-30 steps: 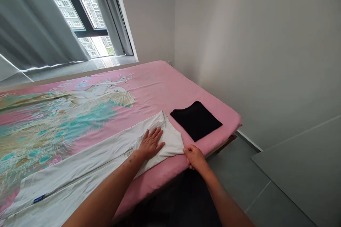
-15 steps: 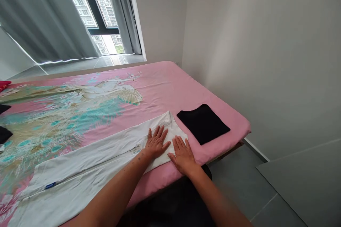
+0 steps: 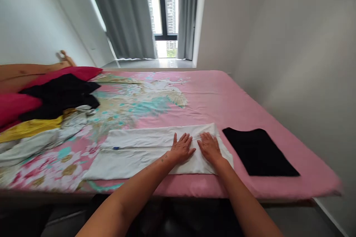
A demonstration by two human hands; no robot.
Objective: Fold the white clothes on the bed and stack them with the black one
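Observation:
A white garment (image 3: 133,164), folded into a long strip, lies flat along the near side of the bed. A small blue label (image 3: 115,148) shows near its left part. My left hand (image 3: 182,148) rests flat on the right half of the cloth, fingers spread. Just to its right, my right hand (image 3: 209,147) also lies palm down on the cloth near its right end, fingers stretched out. Beyond that end sits a folded black garment (image 3: 260,151), apart from both hands.
The bed (image 3: 219,96) has a pink sheet with a printed bird pattern. On the left are black clothes (image 3: 61,94), a yellow garment (image 3: 33,128) and red pillows (image 3: 16,109). A wall (image 3: 294,81) runs along the right; grey curtains (image 3: 130,18) hang at the window.
The view has turned left and levelled, bringing the clothes pile and pillows into sight. My right hand has shifted slightly up the cloth; both hands stay flat on the white garment.

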